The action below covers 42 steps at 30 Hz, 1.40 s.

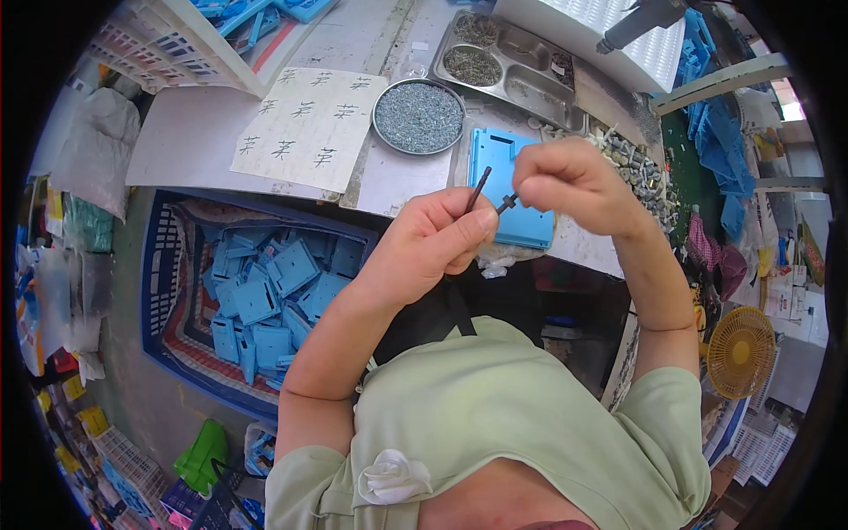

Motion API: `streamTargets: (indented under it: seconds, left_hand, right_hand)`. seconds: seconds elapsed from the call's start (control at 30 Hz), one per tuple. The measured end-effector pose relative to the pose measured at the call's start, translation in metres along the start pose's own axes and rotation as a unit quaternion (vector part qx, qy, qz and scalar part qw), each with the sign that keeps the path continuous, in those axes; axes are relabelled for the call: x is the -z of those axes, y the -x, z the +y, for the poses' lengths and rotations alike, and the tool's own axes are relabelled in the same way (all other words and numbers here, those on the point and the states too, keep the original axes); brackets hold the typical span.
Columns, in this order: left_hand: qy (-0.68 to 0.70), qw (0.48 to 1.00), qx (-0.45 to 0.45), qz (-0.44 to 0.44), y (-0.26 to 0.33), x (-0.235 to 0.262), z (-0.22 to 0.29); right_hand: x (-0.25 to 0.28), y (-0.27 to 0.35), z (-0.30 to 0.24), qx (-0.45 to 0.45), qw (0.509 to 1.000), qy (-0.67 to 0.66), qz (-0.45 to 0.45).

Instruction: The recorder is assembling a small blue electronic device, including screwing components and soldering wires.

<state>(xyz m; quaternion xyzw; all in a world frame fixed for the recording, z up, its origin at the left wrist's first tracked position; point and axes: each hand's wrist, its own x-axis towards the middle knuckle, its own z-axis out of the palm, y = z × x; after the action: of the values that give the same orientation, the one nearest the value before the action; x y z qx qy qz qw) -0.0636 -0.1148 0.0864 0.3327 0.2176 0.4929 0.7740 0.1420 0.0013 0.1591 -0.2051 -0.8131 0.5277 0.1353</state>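
Note:
My left hand [442, 231] is closed, its thumb and fingers pinching a thin dark rod [480, 186] that sticks up past the fingertips. Between the two hands lies a short black piece with a collar [507, 204]; whether it joins the rod is hidden by the fingers. My right hand [570, 184] is curled closed, its fingertips at the far end of that collared piece. Just beneath and behind both hands, a light-blue plastic casing [495, 152] rests at the front edge of the table.
A round metal dish of small screws [418, 117] and a steel compartment tray [530, 46] stand farther back. Left of them lies a marked paper sheet [305, 128]. A dark-blue crate [152, 300] of blue casings sits below left. Small loose parts [638, 172] heap at the right.

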Motion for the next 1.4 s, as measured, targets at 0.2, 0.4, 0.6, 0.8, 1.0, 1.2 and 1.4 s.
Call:
streamTargets:
  seconds: [0.2,0.4,0.6,0.8,1.0,1.2,1.4]
  left_hand:
    - [-0.018,0.999,0.034,0.006,-0.003,0.001,0.0]
    - [0.097,0.992,0.08,-0.028,-0.014,0.005,0.0]
    - [0.18,0.979,0.069,-0.07,-0.012,0.009,-0.009]
    - [0.207,0.972,0.059,-0.093,-0.01,0.011,-0.013]
    - [0.133,0.99,0.026,-0.049,-0.006,0.006,-0.01]
    - [0.147,0.983,0.076,-0.074,-0.005,0.013,-0.006]
    - [0.229,0.959,0.115,-0.117,-0.005,0.022,-0.011]
  right_hand:
    - [-0.005,-0.001,0.0,0.05,0.998,0.042,-0.024]
    - [-0.008,-0.007,-0.009,0.163,0.967,0.193,-0.013]
    - [-0.012,-0.006,-0.003,0.149,0.982,0.119,-0.013]
    - [-0.009,-0.004,-0.006,0.117,0.983,0.138,-0.019]
    - [-0.015,-0.008,-0.009,0.043,0.997,0.06,-0.019]
    - [-0.018,-0.007,-0.006,0.097,0.986,0.137,0.0]
    - [-0.017,-0.011,-0.009,0.146,0.976,0.163,-0.003]
